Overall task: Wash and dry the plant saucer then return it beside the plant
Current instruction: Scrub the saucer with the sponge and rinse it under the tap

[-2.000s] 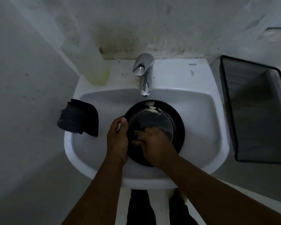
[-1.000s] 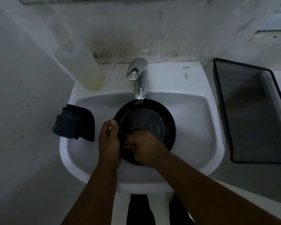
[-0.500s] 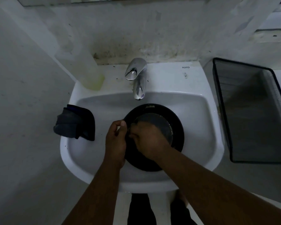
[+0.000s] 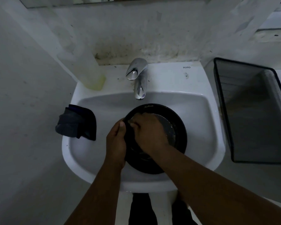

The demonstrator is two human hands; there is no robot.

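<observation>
Both hands are in the white ceramic sink (image 4: 199, 111) right now. My left hand (image 4: 116, 143) grips the left rim of the round black plastic plant saucer (image 4: 179, 135), thumb on top and fingers curled under the edge. My right hand (image 4: 148, 132) is inside the saucer with its fingers bent down against the wet bottom near the left side; I can't tell whether it's holding anything under there, it's too dark. The saucer sits in the middle of the basin, its far rim just below the spout of the chrome tap (image 4: 137, 78), and there's some murky water with bits of dirt in it.

A dark grey folded cloth (image 4: 76, 122) hangs over the sink's left edge. A translucent plastic bottle with yellowish liquid at the bottom (image 4: 89, 70) stands on the sink's back left corner against the wall. A black wire mesh basket (image 4: 253, 111) sits just beside the sink's right edge.
</observation>
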